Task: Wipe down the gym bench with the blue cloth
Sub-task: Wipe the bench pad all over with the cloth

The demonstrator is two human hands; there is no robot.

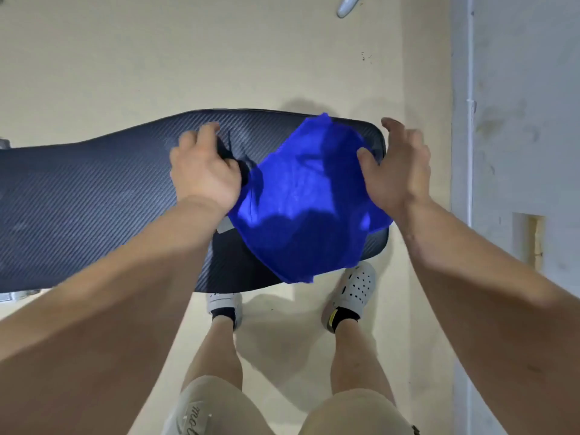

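Currently spreading the bright blue soft cloth over the right end of the dark, weave-patterned padded gym bench. Left grip curled, pinching the cloth's left edge, I judge. Right grip spread, thumb on the right edge. Wiping not yet begun. Next: lay the cloth flat, press down, stroke leftward along the pad.

Bright, even overhead light, soft shadows on the floor, motion-blurred forearms, wide-angle bowing at edges.
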